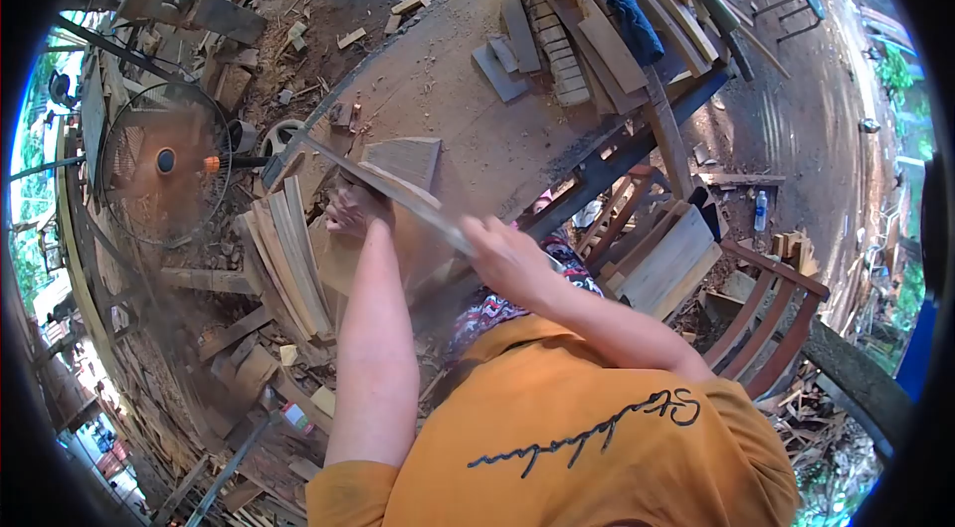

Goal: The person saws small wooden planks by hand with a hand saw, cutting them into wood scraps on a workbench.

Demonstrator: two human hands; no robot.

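My right hand [502,257] is closed round the near end of a long, narrow, blade-like tool [403,193], blurred along its lower part. The tool slants up and left across the workbench [468,104]. My left hand [356,209] is beside the tool's left side, with its fingers curled down against a piece of wood; what they grip is partly hidden. Just beyond the tool, a tapered wooden board [413,157] lies on the bench. Small dark blocks [343,115] sit near the bench's left edge.
A round-caged fan [165,161] stands at the left, above stacked curved boards [288,254]. Wood pieces [555,40] and a blue cloth [635,25] lie at the bench's far right. A slatted wooden chair [766,328] is at the right. Scrap wood covers the ground at lower left.
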